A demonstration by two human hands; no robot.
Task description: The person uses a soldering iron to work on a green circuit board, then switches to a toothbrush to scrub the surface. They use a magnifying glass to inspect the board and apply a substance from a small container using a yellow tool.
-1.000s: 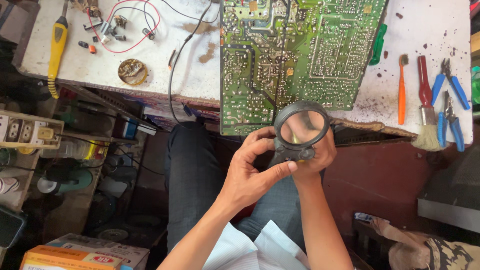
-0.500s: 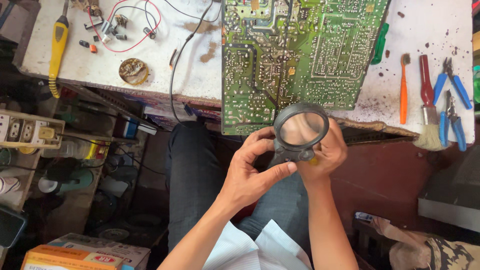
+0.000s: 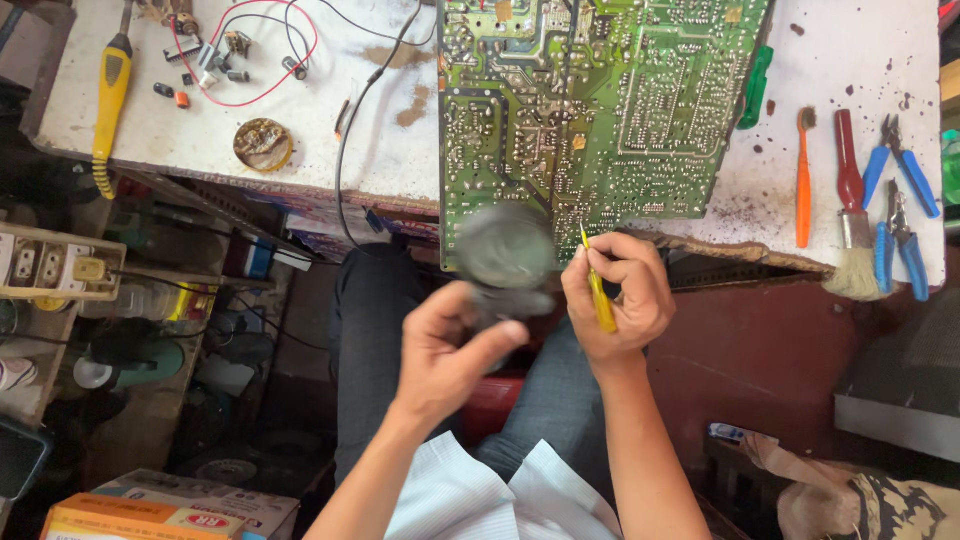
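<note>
My left hand (image 3: 450, 350) grips the handle of a dark round magnifying glass (image 3: 507, 252), blurred, held over the near left corner of a large green circuit board (image 3: 590, 110). The board lies solder side up on the white worktable (image 3: 400, 150) and overhangs its front edge. My right hand (image 3: 618, 300) holds a thin yellow tool (image 3: 600, 290) like a pen, its tip touching the board's near edge. Both hands are above my lap, about a hand's width apart.
A yellow-handled tool (image 3: 110, 90), red and black wires (image 3: 250, 50) and a round tin (image 3: 264, 144) lie at the table's left. An orange brush (image 3: 803, 180), a red-handled brush (image 3: 850, 210) and blue pliers (image 3: 900, 200) lie right. A power strip (image 3: 50, 265) and boxes (image 3: 150, 505) sit low left.
My hands have come apart. The left hand moved the magnifying glass left and down a little. The right hand let go of it and now holds the yellow tool at the board's edge.
</note>
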